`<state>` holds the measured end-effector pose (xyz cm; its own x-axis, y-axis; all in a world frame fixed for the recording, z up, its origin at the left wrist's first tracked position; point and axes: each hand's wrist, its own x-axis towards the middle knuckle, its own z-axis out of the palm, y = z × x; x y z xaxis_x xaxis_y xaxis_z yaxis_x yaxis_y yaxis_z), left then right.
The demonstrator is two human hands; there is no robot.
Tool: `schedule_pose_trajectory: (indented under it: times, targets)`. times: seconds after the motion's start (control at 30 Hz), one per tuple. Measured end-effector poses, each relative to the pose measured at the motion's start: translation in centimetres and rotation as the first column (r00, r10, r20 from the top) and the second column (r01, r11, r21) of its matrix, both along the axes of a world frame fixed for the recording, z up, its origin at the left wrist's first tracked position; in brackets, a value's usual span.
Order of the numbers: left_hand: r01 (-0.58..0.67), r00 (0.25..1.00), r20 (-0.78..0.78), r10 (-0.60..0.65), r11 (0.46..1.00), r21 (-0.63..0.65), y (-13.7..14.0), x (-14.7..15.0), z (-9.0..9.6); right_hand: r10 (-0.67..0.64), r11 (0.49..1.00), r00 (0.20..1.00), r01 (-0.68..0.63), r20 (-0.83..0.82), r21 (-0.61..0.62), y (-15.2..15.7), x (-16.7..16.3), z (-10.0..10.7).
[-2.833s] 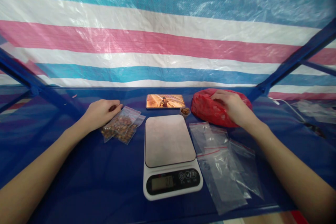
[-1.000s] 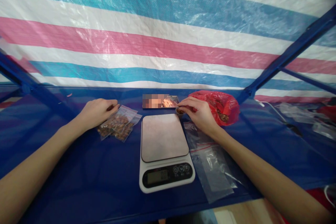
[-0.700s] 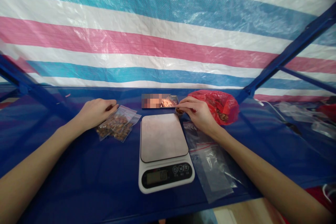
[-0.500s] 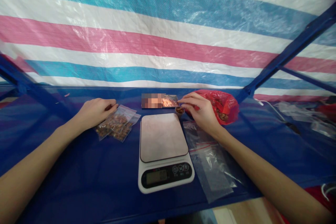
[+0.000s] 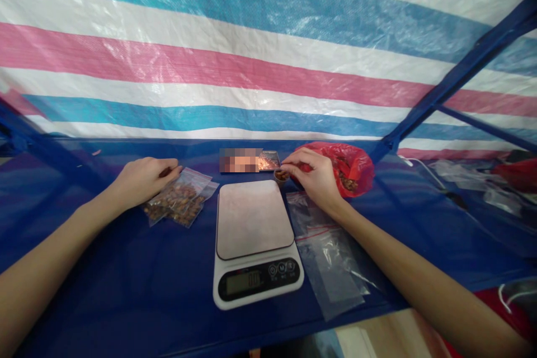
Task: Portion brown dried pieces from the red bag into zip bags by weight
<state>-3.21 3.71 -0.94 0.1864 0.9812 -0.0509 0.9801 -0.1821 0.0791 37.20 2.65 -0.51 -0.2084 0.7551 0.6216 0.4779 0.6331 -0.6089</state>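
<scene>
My left hand (image 5: 140, 182) rests on the blue surface with its fingers curled, the fingertips at the corner of some clear zip bags (image 5: 178, 201) filled with brown nut-like pieces. What those fingers hold, if anything, is hidden. With thumb and forefinger, my right hand (image 5: 314, 173) grips the rim of a small cup (image 5: 281, 175) containing similar brown pieces. Behind that hand lies an open red plastic bag (image 5: 363, 170) with more pieces inside. A white kitchen scale (image 5: 255, 224) stands between my hands, its plate bare and its display apparently near zero.
Flat clear zip bags (image 5: 335, 268) lie right of the scale. A small dark picture card or screen (image 5: 268, 160), partly pixelated, sits behind it. Blue metal bars (image 5: 440, 89) slant up at both sides, before a striped tarp (image 5: 235, 72). A cable and loose plastic (image 5: 478, 182) lie far right.
The view has shifted slightly, so everything sits a little further left. My right hand stays at the small cup, and my left hand remains beside the filled bags.
</scene>
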Motion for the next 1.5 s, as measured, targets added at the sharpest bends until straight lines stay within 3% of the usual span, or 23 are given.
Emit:
schedule_pose_trajectory:
  times: [0.17, 0.5, 0.9, 1.17, 1.5]
  targets:
    - [0.003, 1.0, 0.019, -0.003, 1.0, 0.001, -0.2, 0.2, 0.2, -0.028, 1.0, 1.0, 0.028, 0.014, -0.003, -0.1, 1.0, 0.2]
    - [0.023, 1.0, 0.013, -0.023, 1.0, 0.019, 0.2, -0.4, -0.4, 0.086, 0.995, 0.959, -0.067, 0.27, -0.079, 0.1, 2.9, 0.4]
    - [0.008, 1.0, 0.012, -0.008, 1.0, 0.014, 0.2, -0.4, -0.5, 0.13, 0.991, 0.963, -0.135, 0.234, 0.005, -0.7, 1.8, 0.4]
    - [0.014, 1.0, 0.017, -0.014, 1.0, 0.011, 0.1, -0.4, -0.5, 0.105, 0.994, 0.968, -0.112, 0.23, 0.017, -0.7, 2.1, 0.5]
    - [0.011, 1.0, 0.01, -0.011, 1.0, 0.018, 0.2, -0.5, -0.6, 0.126, 0.992, 0.971, -0.116, 0.204, -0.058, -1.4, 2.0, 0.9]
